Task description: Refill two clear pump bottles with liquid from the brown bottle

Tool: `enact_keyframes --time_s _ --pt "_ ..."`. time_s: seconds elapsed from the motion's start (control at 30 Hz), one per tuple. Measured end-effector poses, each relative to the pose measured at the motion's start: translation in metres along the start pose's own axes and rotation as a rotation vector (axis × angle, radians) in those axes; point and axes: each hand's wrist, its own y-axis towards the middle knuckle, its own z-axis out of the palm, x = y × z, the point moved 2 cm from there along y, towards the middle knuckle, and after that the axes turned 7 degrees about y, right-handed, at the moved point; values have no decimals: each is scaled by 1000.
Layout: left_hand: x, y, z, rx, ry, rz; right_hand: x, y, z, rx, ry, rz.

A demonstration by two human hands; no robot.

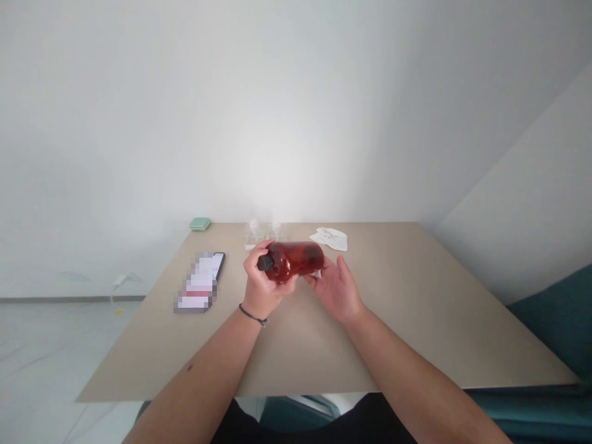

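A reddish-brown, see-through bottle (300,258) with a black cap lies tilted on its side above the middle of the table, its cap to the left. My left hand (263,280) is wrapped round the bottle's shoulder and neck end. At the base end, my right hand (337,287) has its palm turned up and its thumb apart, with the fingertips partly hidden under the bottle. A small bit of something white shows by those fingertips; I cannot make out what it is.
Behind the bottle stands a clear plastic tray (255,235), with a crumpled white tissue (330,238) to its right. A phone (201,283) lies on the left of the beige table (416,296). A small green case (200,224) sits at the far left corner, near the wall.
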Motion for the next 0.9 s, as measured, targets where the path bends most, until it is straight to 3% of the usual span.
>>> enact_keyframes --time_s 0.2,0.37,0.77,0.9 --pt "3 -3 1 8 -29 -112 -2 -3 4 30 -184 -200" --pt "0 -5 2 44 -92 -205 -4 -3 2 -15 -164 -257" --pt "1 -5 0 36 -233 -378 -4 9 -4 -16 31 -66" --pt "4 -5 1 -20 -211 -355 -8 7 -4 -8 76 53"
